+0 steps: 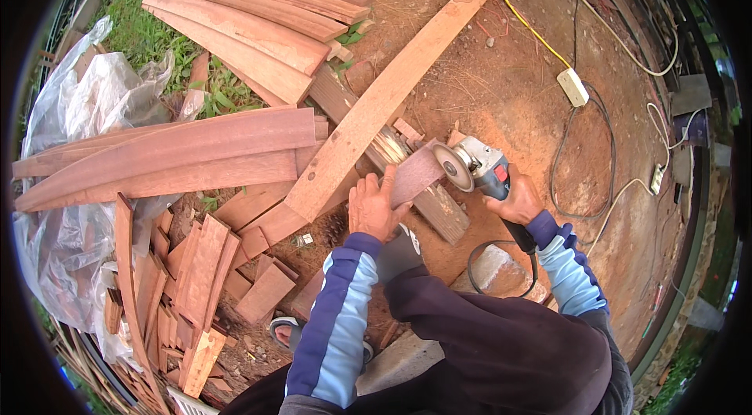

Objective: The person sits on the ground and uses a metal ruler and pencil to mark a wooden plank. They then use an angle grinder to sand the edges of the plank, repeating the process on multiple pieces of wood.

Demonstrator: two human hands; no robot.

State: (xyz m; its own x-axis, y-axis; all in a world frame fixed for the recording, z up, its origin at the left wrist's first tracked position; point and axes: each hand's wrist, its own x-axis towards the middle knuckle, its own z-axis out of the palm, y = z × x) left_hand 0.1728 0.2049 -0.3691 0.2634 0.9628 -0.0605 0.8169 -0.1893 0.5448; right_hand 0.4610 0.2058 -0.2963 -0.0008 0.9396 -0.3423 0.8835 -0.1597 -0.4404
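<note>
My right hand (518, 197) is wrapped round the body of an angle grinder (487, 160), whose round disc (453, 167) is at the right end of a short reddish board (417, 174). Whether the disc is spinning cannot be made out. My left hand (374, 203) lies with fingers spread over the left part of that board, pressing on it. Beneath the board runs a thick, rough timber (440, 213). A long plank (407, 74) slants past just left of the short board, up to the far right.
Stacked boards (243, 19) lie at the far left, with more boards (180, 152) nearer. Offcuts (200, 270) and crumpled plastic sheeting (86, 101) are at left. A white socket block (573, 88) on a yellow cord and a looped black cable lie at right. Near my knee is a concrete block (501, 272).
</note>
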